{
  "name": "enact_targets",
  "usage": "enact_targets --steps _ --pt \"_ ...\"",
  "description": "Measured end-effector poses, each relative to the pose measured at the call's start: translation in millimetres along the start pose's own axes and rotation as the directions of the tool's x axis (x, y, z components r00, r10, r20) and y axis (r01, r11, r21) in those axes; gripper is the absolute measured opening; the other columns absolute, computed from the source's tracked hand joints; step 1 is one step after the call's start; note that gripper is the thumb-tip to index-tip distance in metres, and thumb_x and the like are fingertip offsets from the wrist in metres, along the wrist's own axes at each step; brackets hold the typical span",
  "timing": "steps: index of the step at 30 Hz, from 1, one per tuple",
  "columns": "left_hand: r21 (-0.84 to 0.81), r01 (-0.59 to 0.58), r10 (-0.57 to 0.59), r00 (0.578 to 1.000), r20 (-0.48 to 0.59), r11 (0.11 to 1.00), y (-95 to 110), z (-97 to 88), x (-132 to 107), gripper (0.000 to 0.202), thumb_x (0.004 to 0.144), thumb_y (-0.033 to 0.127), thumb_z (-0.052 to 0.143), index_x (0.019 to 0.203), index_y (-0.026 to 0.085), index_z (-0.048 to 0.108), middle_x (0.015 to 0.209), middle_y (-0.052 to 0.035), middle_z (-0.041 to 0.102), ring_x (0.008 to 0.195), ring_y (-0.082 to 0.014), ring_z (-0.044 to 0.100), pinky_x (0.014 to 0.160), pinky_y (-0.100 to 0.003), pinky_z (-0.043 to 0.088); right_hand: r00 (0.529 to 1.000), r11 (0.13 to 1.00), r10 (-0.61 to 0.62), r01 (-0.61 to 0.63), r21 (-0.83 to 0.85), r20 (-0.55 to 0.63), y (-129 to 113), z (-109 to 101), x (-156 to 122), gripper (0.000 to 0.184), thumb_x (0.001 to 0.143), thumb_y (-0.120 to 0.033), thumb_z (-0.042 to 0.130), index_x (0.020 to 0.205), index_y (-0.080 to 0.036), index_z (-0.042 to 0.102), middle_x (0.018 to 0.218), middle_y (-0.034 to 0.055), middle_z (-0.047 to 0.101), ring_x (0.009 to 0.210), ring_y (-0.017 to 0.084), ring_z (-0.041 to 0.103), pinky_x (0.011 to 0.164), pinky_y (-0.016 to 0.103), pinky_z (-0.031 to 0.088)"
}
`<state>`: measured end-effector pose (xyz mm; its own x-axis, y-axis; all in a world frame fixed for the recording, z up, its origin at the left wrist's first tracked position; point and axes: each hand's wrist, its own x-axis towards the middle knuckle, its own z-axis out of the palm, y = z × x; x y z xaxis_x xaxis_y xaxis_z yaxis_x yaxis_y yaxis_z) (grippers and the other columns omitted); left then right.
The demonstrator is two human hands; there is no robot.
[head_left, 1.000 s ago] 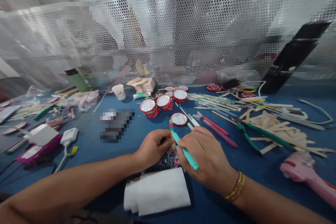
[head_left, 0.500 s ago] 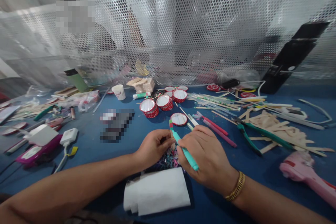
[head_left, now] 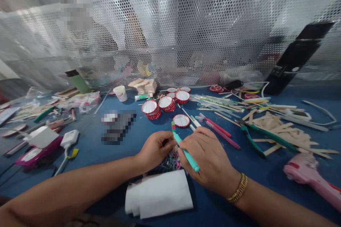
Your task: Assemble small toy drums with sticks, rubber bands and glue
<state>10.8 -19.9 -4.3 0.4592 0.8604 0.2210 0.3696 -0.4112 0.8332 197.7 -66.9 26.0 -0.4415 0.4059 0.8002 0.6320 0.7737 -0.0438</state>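
My right hand is closed round a teal pen-like tool that slants up to the left, its tip at a small red and green striped stick. My left hand pinches that stick from the left, fingers curled. Both hands hover over a tangle of coloured bits on the blue table. A folded white cloth lies just below the hands.
Red and white round caps sit beyond the hands. Green-handled pliers, wooden sticks and coloured pens lie right; a pink tool at far right. A white charger lies left. A perforated metal screen backs the table.
My right hand and the teal tool have shifted very slightly to the left. Otherwise nothing has visibly moved.
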Motion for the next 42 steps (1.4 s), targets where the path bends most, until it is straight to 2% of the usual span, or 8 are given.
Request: enact_targets --steps 6,13,23,29,37,42 --pt "-0.037 0.009 -0.009 1.000 0.002 0.999 5.7 0.1 0.3 0.038 0.091 0.038 0.055 0.063 0.016 0.045 0.059 0.0053 0.039 0.057 -0.0085 0.034 0.053 -0.020 0.029 0.999 0.999 0.038 -0.038 -0.018 -0.016 2.4 -2.0 0.1 0.010 0.091 -0.018 0.053 0.082 -0.016 0.058 0.068 0.0028 0.062 0.065 0.017 0.056 0.078 0.039 0.043" --pt "-0.021 -0.002 0.002 1.000 0.012 1.000 1.0 -0.1 -0.3 0.034 0.090 0.029 0.055 0.062 0.016 0.042 0.061 0.0057 0.034 0.060 -0.0085 0.030 0.053 -0.020 0.026 1.000 1.000 0.005 -0.005 0.020 -0.005 -0.1 -1.7 -0.2 0.011 0.092 -0.019 0.052 0.083 -0.016 0.058 0.073 0.0035 0.064 0.070 0.018 0.059 0.080 0.039 0.043" --pt "-0.006 0.002 -0.002 1.000 0.009 1.000 3.6 -0.5 0.4 0.036 0.092 0.035 0.055 0.064 0.016 0.044 0.060 0.0054 0.038 0.059 -0.0087 0.033 0.054 -0.020 0.028 0.999 0.999 0.036 -0.037 -0.032 -0.022 2.5 -0.9 -0.8 0.010 0.090 -0.018 0.052 0.082 -0.017 0.057 0.067 0.0016 0.060 0.064 0.016 0.054 0.079 0.038 0.043" --pt "0.002 0.002 -0.002 1.000 0.007 1.000 2.1 -0.4 -0.1 0.032 0.090 0.028 0.055 0.062 0.016 0.043 0.062 0.0053 0.035 0.060 -0.0088 0.031 0.054 -0.020 0.027 1.000 1.000 -0.003 0.003 0.014 -0.011 -0.2 -0.9 -0.1 0.010 0.091 -0.017 0.051 0.084 -0.016 0.058 0.072 0.0031 0.064 0.069 0.017 0.058 0.079 0.038 0.043" --pt "-0.015 -0.002 0.002 1.000 0.007 1.000 4.7 -0.6 0.3 0.036 0.092 0.036 0.055 0.064 0.016 0.047 0.059 0.0055 0.040 0.058 -0.0086 0.034 0.054 -0.020 0.029 0.999 0.998 0.051 -0.052 -0.039 -0.009 3.7 0.2 -0.6 0.011 0.091 -0.018 0.052 0.082 -0.017 0.058 0.067 0.0020 0.061 0.065 0.017 0.056 0.079 0.039 0.044" --pt "-0.020 -0.005 0.005 1.000 -0.003 1.000 1.5 0.0 -0.2 0.036 0.091 0.035 0.056 0.063 0.016 0.044 0.060 0.0053 0.037 0.059 -0.0086 0.033 0.053 -0.020 0.028 1.000 1.000 0.011 -0.011 -0.001 -0.029 1.5 -1.1 0.1 0.009 0.090 -0.017 0.052 0.084 -0.016 0.058 0.071 0.0037 0.064 0.069 0.018 0.059 0.079 0.039 0.043"
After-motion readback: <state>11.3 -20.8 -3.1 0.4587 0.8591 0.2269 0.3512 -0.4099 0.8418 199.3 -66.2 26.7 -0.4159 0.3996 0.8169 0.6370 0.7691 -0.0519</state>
